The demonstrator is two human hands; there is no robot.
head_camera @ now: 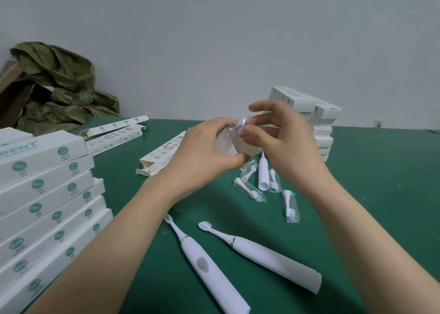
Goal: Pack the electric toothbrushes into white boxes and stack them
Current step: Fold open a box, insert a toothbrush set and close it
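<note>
HEAD VIEW (only one supplied)

1. Left hand [209, 147]: dead centre. Fingers wrapped round a white box [226, 144], open mouth facing 3 o'clock. Held up off the table, prob. so the other hand can feed straight in.
2. Right hand [281, 137]: at 3 o'clock of the box mouth. Thumb + forefinger pinch a bagged brush head [240, 126] right at the opening, other fingers fanned clear. Whether the bag is partly inside yet: can't tell.
3. Near toothbrush [207, 263] and second toothbrush [269, 256]: flat on the green table [369, 194] at 6 o'clock, bristle ends toward 11 o'clock. Unpacked, within easy reach.
4. Third handle [262, 173]: just below the hands, top end hidden behind the right one.
5. Spare heads in clear bags [247, 187]: approx. 4, scattered round that handle, some touching it.
6. Closed-box stack [47, 194]: 9 o'clock, several high, long sides aligned so it stands steady.
7. Second stack [319, 128]: 1 o'clock, near the wall, partly behind the right hand.
8. Empty open box [162, 154], plus another open box [114, 132]: 10–11 o'clock, lying flat, flaps out. Presumably next in line.
9. Green cloth heap [59, 87]: far 10 o'clock, against the wall.

Step, as I judge it: accessories going into the held box. The stacks suggest the job is well along, but at least 2 brushes are still loose.
</note>
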